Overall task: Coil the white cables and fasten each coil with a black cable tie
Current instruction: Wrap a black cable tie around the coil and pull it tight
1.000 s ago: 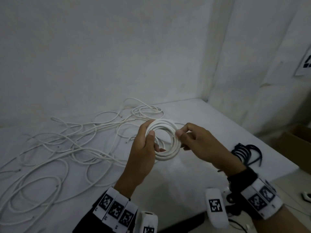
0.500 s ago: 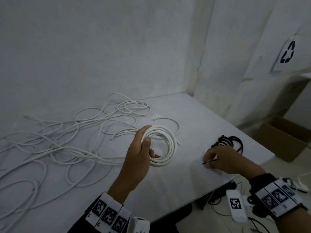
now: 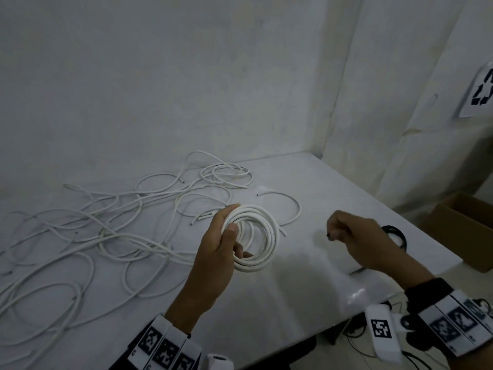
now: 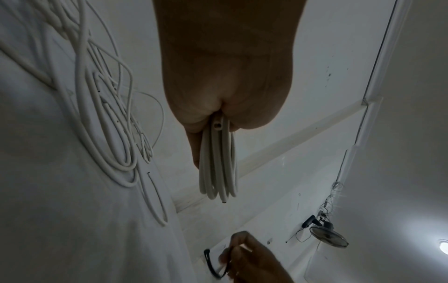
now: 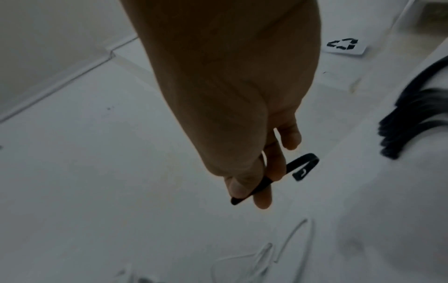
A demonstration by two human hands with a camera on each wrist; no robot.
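My left hand [image 3: 221, 241] grips a coil of white cable [image 3: 262, 236] above the white table [image 3: 306, 289], thumb over the loops; the left wrist view shows the coil [image 4: 218, 162] edge-on, hanging from the fingers. To its right, my right hand [image 3: 346, 233] pinches one black cable tie [image 5: 278, 176] between thumb and fingers, the strip bent into a hook. Only the tie's tip [image 3: 328, 234] shows in the head view. A bundle of black cable ties [image 3: 394, 233] lies on the table behind the right hand. Loose white cables [image 3: 106, 231] sprawl over the table's left half.
An open cardboard box [image 3: 464, 231] stands on the floor past the table's right edge. White walls close the back and right sides, one bearing a paper with a recycling sign [image 3: 480, 94]. The table's front edge runs close to my forearms.
My right hand let go of the coil, went right to the tie bundle, and has come back up and left with one black tie. The left hand keeps holding the coil.
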